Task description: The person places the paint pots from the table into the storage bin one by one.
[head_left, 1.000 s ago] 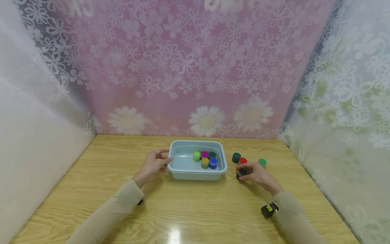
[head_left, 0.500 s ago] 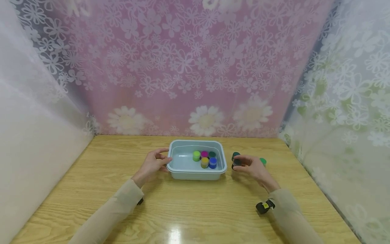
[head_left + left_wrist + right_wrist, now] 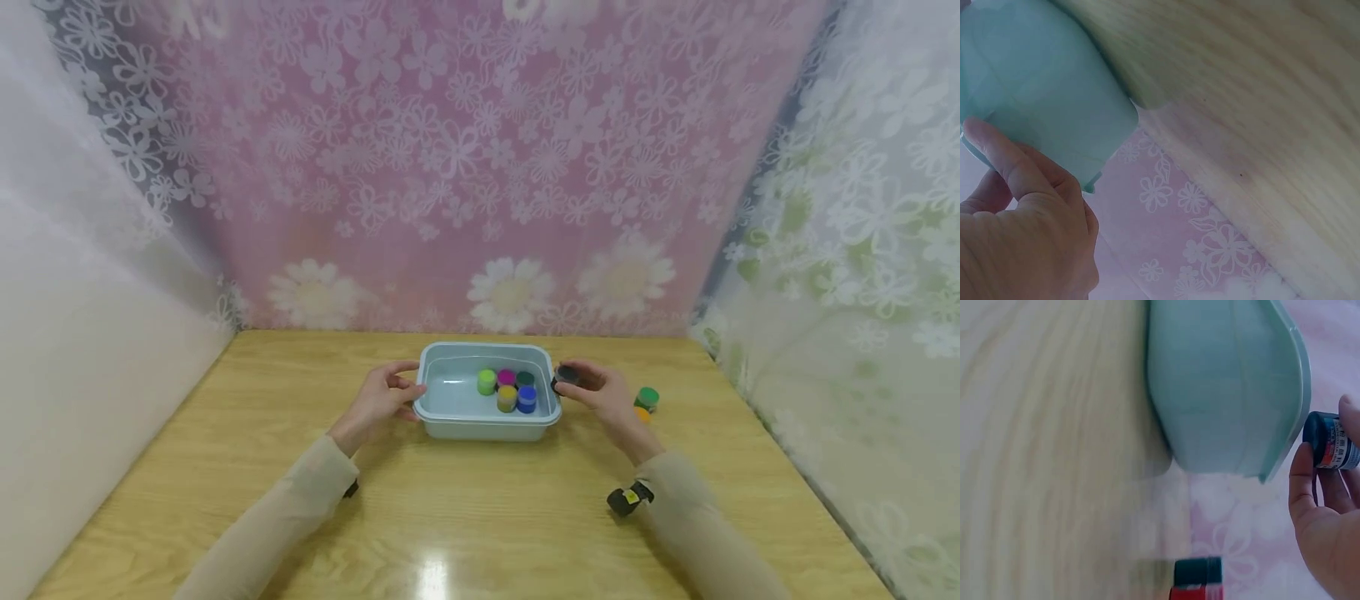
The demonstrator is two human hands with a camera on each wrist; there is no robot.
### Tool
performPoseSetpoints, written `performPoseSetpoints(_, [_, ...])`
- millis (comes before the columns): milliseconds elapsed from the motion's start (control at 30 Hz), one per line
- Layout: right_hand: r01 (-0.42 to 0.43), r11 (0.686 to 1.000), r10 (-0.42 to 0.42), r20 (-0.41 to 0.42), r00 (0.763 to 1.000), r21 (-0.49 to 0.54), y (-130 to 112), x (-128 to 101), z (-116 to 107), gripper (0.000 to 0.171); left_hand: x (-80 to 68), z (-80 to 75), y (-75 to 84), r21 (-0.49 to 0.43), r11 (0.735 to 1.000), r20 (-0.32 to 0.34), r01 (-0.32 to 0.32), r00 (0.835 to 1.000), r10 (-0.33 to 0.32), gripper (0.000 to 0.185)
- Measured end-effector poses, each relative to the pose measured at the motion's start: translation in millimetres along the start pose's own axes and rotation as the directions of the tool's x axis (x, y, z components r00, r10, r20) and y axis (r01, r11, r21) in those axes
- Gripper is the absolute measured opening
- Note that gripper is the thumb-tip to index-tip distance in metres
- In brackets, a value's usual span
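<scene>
Bearing an unreadable printed label, the jar (image 3: 1330, 441) sits in the right hand (image 3: 1329, 519).

A plastic tub (image 3: 489, 421) stands mid-table (image 3: 480, 517), toward the rear. Five small paint pots (image 3: 507, 389) cluster inside its right half. The left hand (image 3: 381, 398) rests against the tub's left rim. The right hand (image 3: 603, 396) holds a paint pot (image 3: 565, 377) just beside the right rim. Two further pots (image 3: 645, 402) stand on the table right of that hand
</scene>
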State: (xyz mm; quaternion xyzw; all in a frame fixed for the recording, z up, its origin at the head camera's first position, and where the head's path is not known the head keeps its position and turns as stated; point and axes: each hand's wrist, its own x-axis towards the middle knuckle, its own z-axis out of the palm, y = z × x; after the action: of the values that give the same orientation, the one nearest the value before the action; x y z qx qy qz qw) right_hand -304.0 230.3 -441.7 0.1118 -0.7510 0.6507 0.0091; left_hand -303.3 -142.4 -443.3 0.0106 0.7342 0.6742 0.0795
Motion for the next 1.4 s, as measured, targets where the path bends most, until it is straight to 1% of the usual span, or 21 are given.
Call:
performPoseSetpoints(100, [-0.006,1.0,0.006,0.002,1.0,0.011,-5.5,2.3,8.0,0.058,-1.1,0.9,-1.5,0.001,1.0,-0.002,0.008,1.0,-0.008,0.053])
performPoseSetpoints(167, [-0.023,1.0,0.023,0.014,1.0,-0.009,-10.7,5.7,12.6,0.061,-0.7,1.1,-1.8,-0.003,1.0,-0.008,0.013,1.0,-0.013,0.053])
performPoseSetpoints(267, [-0.025,0.999,0.026,0.03,0.999,-0.035,-18.1,11.8,20.3,0.059,0.6,1.0,-1.6,-0.001,1.0,-0.007,0.01,1.0,-0.01,0.053])
performPoseSetpoints(500, [-0.013,0.999,0.018,0.106,0.994,-0.042,-26.8,24.8,43.5,0.052,2.5,1.3,0.1,0.02,1.0,-0.002,0.012,1.0,-0.012,0.053])
performPoseSetpoints(667, [-0.003,0.998,0.011,0.134,0.991,-0.065,-25.4,32.7,58.3,0.052,0.3,1.7,2.2,0.021,1.0,0.001,0.01,1.0,-0.01,0.054])
performPoseSetpoints(867, [-0.031,0.987,0.052,0.135,0.99,-0.155,-20.7,42.8,73.6,0.057,-1.6,2.3,2.7,0.029,1.0,0.002,0.006,1.0,-0.006,0.055])
performPoseSetpoints(1100, [-0.055,0.982,0.09,0.19,0.978,-0.182,-19.7,54.7,87.4,0.051,-1.8,3.3,3.5,0.005,1.0,-0.003,0.021,1.0,-0.021,0.053])
performPoseSetpoints(1267, [-0.104,0.963,0.156,0.198,0.968,-0.25,-17.3,61.5,90.9,0.049,-0.4,4.0,2.5,-0.004,1.0,0.008,0.022,1.0,-0.022,0.054])
performPoseSetpoints(1400, [-0.107,0.948,0.178,0.222,0.959,-0.299,-15.7,65.0,93.4,0.049,0.6,3.3,1.3,0.0,1.0,0.012,0.019,1.0,-0.019,0.055])
